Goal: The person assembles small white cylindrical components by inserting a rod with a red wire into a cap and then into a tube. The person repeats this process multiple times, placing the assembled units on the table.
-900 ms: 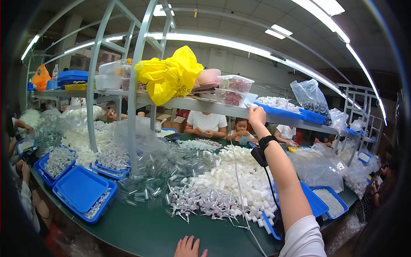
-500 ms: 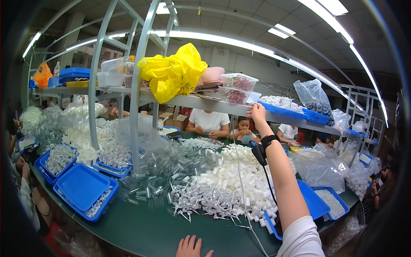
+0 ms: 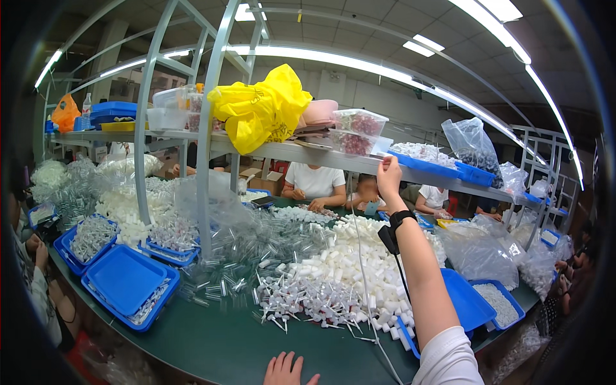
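My right arm reaches up and away to the overhead shelf point(image 3: 301, 153). Its fingers are closed, and my right hand point(image 3: 389, 176) is at the shelf's front edge, just below the left corner of a blue tray point(image 3: 427, 165) with small white pieces. What those fingers grip, if anything, is hidden. Low in the view my left hand point(image 3: 289, 370) rests on the green table point(image 3: 212, 343), fingers apart and holding nothing. Beyond it lie a heap of small white plastic sticks point(image 3: 308, 298), a pile of white cylindrical caps point(image 3: 378, 276) and clear plastic tubes point(image 3: 276, 237).
Stacked blue trays point(image 3: 125, 276) stand on the left, and a blue tray of white bits point(image 3: 494, 301) on the right. A white cable point(image 3: 363, 269) hangs across the piles. On the shelf are a yellow bag point(image 3: 260, 109) and clear boxes point(image 3: 359, 122). Several people sit across the table.
My right hand has dropped slightly at the shelf edge, and its fingers look more drawn together. My left hand has stayed in place on the table.
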`<move>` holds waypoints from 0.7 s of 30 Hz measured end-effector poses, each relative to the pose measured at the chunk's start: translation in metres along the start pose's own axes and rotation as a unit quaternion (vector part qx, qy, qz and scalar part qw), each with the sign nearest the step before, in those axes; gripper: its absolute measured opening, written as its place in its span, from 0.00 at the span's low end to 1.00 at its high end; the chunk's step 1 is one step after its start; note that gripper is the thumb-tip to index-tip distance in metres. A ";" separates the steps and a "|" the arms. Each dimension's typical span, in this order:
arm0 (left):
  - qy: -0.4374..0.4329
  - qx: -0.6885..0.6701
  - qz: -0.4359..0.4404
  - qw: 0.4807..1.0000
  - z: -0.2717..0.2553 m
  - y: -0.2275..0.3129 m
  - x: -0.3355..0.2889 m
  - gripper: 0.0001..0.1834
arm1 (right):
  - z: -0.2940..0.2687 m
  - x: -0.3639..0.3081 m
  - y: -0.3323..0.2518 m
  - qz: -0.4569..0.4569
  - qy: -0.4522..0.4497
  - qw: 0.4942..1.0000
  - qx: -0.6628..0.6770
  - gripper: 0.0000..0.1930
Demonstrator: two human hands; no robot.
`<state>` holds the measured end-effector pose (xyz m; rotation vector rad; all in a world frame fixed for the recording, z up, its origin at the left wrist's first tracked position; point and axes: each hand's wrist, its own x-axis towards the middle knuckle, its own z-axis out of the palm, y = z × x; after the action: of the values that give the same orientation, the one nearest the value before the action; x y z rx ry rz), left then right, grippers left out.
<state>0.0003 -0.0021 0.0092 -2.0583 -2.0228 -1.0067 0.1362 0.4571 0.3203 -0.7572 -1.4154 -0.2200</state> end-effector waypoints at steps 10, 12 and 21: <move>0.022 -0.002 0.012 1.000 0.004 -0.002 -0.002 0.31 | -0.034 -0.046 0.006 0.024 -0.278 0.960 -0.033 0.10; 0.030 0.003 0.020 0.999 0.004 0.000 -0.001 0.30 | -0.036 -0.055 0.008 0.119 -0.584 0.798 -0.090 0.15; -0.017 0.007 0.023 1.000 0.004 -0.009 0.007 0.28 | -0.053 -0.237 -0.051 0.061 -0.925 0.339 -0.159 0.27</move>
<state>-0.0066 0.0072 0.0060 -2.1197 -1.9819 -0.9540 0.1076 0.3179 0.1163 -1.5323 -3.5285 0.9579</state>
